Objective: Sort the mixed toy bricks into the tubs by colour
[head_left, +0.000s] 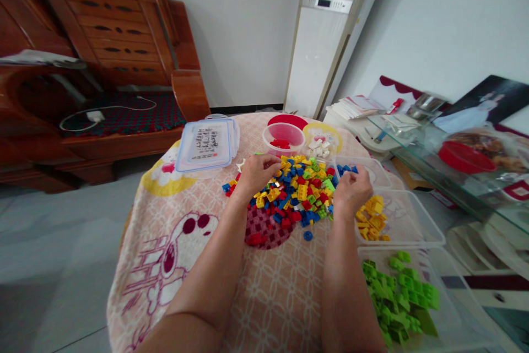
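A heap of small red, blue, yellow and green bricks [298, 192] lies on a pink patterned cloth [198, 243]. My left hand [256, 172] rests on the heap's left side, fingers curled down into the bricks. My right hand [351, 190] hovers at the heap's right edge, fingers bent in a pinch; what it holds is hidden. Right of it a clear box [417, 226] holds yellow bricks [371, 220]. A nearer clear box [450, 314] holds green bricks [399, 298].
Behind the heap stand a round tub of red bricks [284, 141], a tub of white bricks [321, 145], a box with blue bricks [374, 168] and a clear lid [206, 145]. A wooden bench [107, 77] stands left, a glass table [467, 160] right.
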{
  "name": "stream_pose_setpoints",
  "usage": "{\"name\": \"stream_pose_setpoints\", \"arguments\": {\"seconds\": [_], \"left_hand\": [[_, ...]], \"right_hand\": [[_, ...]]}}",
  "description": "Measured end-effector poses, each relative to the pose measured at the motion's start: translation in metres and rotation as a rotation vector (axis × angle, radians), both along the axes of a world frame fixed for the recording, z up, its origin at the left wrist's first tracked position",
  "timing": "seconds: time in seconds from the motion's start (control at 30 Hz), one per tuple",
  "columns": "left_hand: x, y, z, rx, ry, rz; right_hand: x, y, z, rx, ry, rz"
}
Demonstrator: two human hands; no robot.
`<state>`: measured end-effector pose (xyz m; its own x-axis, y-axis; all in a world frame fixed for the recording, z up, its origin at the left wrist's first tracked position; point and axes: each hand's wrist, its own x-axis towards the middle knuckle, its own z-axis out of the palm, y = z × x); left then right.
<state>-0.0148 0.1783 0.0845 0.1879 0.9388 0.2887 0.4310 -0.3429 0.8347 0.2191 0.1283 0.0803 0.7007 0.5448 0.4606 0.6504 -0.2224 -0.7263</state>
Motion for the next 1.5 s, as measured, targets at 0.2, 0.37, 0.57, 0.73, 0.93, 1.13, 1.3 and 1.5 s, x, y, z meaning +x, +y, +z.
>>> {"name": "stream_pose_setpoints", "arguments": {"seconds": [0.2,0.37,0.57,0.73,0.93,1.13,1.3,1.5], "left_hand": [[0.0,0.001,-0.002,0.0,0.006,0.008],[0.0,0.001,-0.002,0.01,0.019,0.012],[0.0,0.001,-0.002,0.018,0.036,0.013],[0.0,0.001,-0.001,0.015,0.029,0.008],[-0.001,0.001,-0.002,0.005,0.019,0.012],[-0.001,-0.002,0.001,0.003,0.016,0.01],[-0.001,-0.003,0.004,-0.004,0.025,0.024],[0.0,-0.003,0.004,-0.002,0.017,0.02]], "right_hand": [[-0.014,0.002,-0.002,-0.006,-0.056,0.228],[-0.034,0.007,-0.007,-0.064,-0.194,0.48],[-0.054,0.009,-0.017,-0.169,-0.341,0.633],[-0.059,0.01,-0.021,-0.201,-0.353,0.608],[-0.059,0.012,-0.02,-0.14,-0.272,0.571],[-0.049,0.009,-0.015,0.057,-0.106,0.45],[-0.022,0.008,-0.016,0.148,0.06,0.162],[0.002,0.008,-0.018,0.214,0.109,-0.007]]}}
